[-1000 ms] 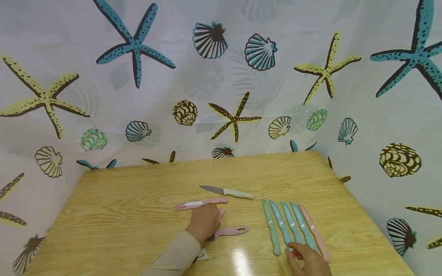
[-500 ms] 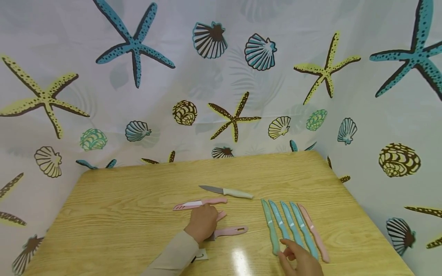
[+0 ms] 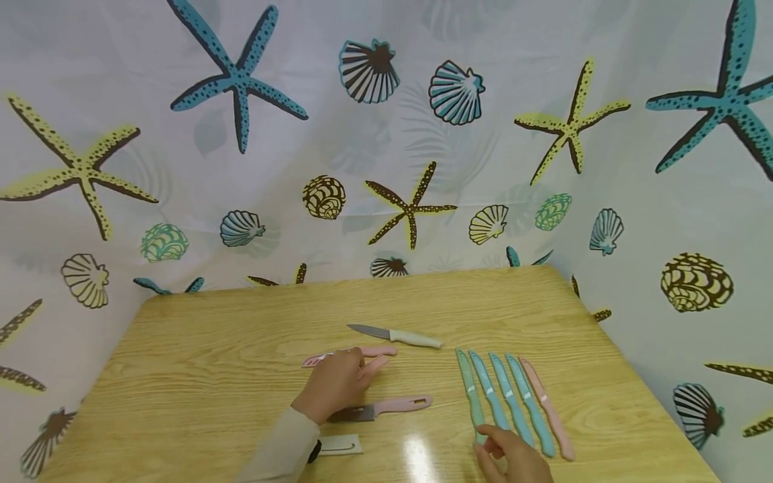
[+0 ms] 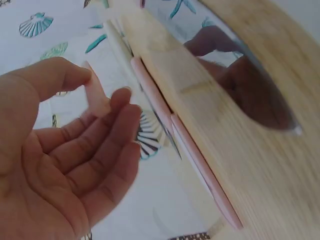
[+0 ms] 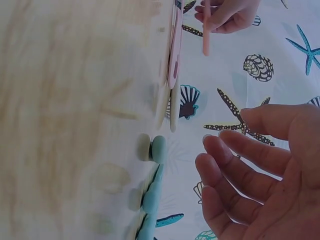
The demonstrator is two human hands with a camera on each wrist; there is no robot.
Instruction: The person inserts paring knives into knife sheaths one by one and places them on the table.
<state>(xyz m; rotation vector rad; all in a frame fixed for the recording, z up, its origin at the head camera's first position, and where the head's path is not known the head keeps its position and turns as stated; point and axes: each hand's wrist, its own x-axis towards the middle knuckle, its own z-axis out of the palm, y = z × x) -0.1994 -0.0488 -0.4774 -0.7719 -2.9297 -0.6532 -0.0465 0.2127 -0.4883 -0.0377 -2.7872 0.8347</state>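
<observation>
My left hand (image 3: 334, 382) pinches a pink handle (image 3: 373, 365) between thumb and fingertips, raised off the table; the rest of that item is hidden behind the hand. In the left wrist view, its pink end (image 4: 96, 95) shows at the thumb tip. Behind that hand lies a pink knife with a pink sheath (image 3: 314, 360). Nearer me rests a pink-handled knife (image 3: 403, 404) with a broad bare blade. My right hand (image 3: 513, 456) holds nothing, its fingers loosely bent over the handle end of a green knife (image 3: 470, 382); the right wrist view shows the fingers (image 5: 240, 175) apart from it.
Right of the green knife, several blue knives (image 3: 513, 396) and a pink knife (image 3: 546, 406) lie in a row. A cream-handled knife (image 3: 417, 339) lies farther back, blade bare. A flat white piece (image 3: 341, 445) is by the left wrist. Patterned cloth (image 3: 386, 134) encloses the wooden table (image 3: 211, 362).
The left hand has lifted the pink handle and drawn back leftward, uncovering the broad blade and more of the white piece. My right hand has drifted left toward the green knife.
</observation>
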